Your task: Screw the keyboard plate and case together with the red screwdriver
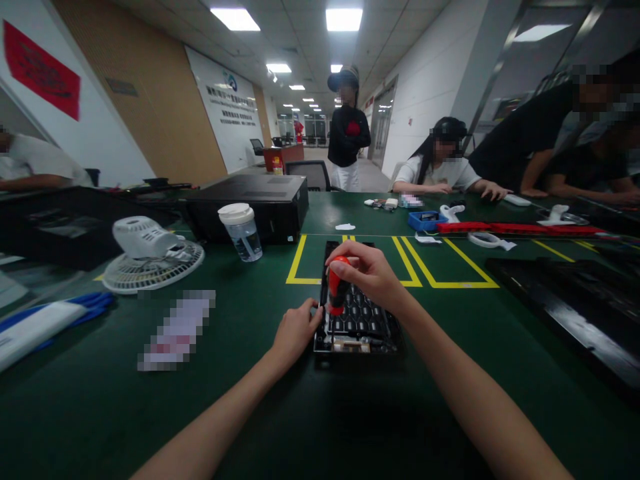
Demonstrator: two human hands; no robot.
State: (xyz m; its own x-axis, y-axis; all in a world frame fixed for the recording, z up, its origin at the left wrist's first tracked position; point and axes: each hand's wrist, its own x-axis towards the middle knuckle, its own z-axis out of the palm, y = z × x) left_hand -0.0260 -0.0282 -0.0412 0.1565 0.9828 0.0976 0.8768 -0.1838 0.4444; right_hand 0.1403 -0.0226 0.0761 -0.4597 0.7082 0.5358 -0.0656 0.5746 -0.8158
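Observation:
A black casing (357, 327) with rows of dark rounded cells and a metal part at its near end lies on the green table in front of me. My right hand (367, 270) grips a screwdriver (339, 287) by its red and black handle. The screwdriver stands nearly upright over the casing's left side; its thin shaft points down at the near left corner, and the tip is hard to make out. At the casing's left edge, my left hand (299, 328) holds on with bent fingers, the thumb beside the rim.
To the left are a lidded plastic cup (241, 233), a white fan (150, 257), blue cables (93, 303) and a large black box (250, 200). A black panel (570, 313) lies at the right. Beyond it are a blue tray (425, 220) and several people around the table.

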